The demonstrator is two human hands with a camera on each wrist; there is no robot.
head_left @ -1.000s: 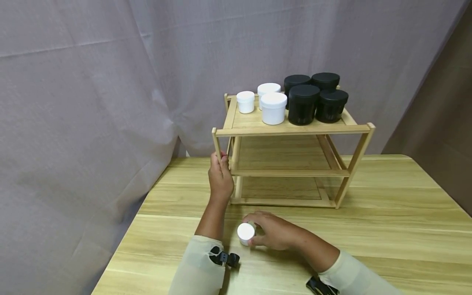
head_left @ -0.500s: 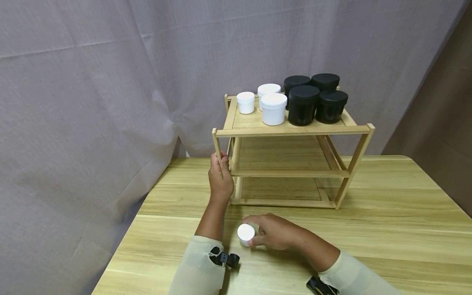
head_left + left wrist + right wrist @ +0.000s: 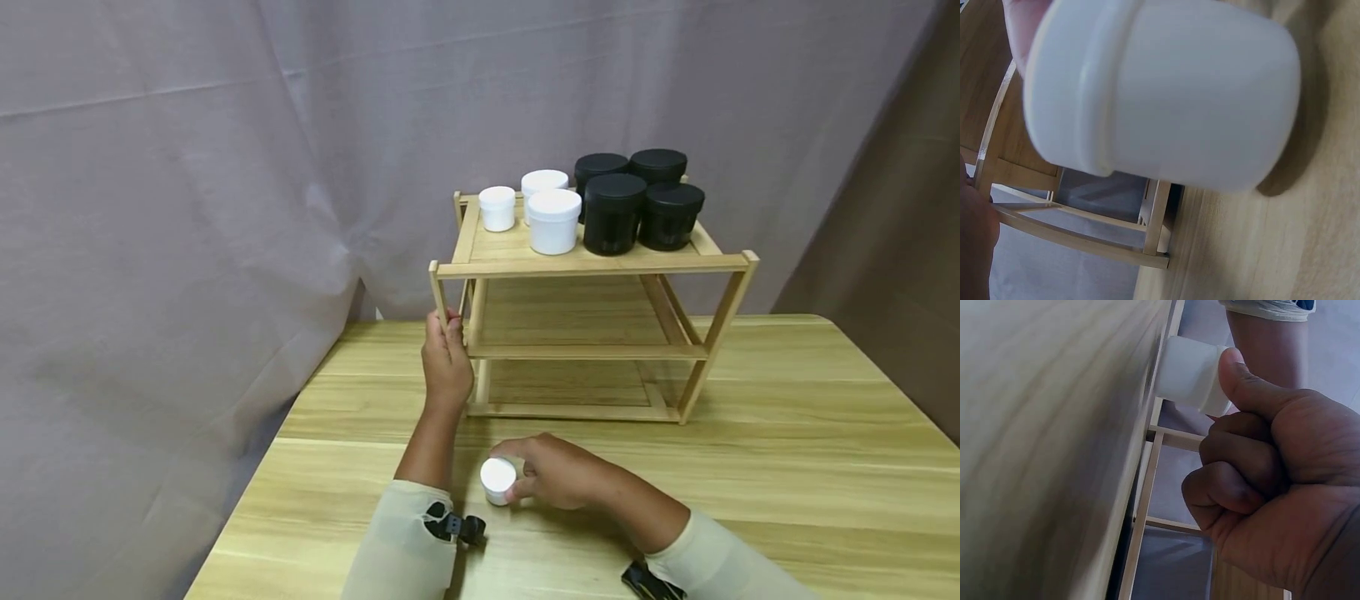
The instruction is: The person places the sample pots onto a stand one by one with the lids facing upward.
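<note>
A small white lidded jar [image 3: 497, 480] stands upright on the table in front of the wooden rack [image 3: 585, 352]. My right hand [image 3: 558, 473] pinches it at the lid between thumb and index finger. In the right wrist view the other fingers [image 3: 1235, 456] are curled into the palm beside the jar [image 3: 1186, 374]. Close to the camera, the same jar [image 3: 1172, 94] fills much of the left wrist view. Farther back, my left hand [image 3: 447, 367] grips the rack's front left post, and only part of that hand [image 3: 975, 244] appears at the left wrist view's edge.
On the rack's top shelf stand white jars [image 3: 555, 223] at the left and several black jars [image 3: 615, 215] at the right. Two lower shelves lie beneath. The wood-grain table [image 3: 810, 467] reaches to the grey curtain [image 3: 225, 167] behind.
The right hand's other fingers, partly seen beyond the jar a second ago, have drawn in, leaving thumb and index finger on it. Jar and left hand stay in place; the whole view shifts slightly.
</note>
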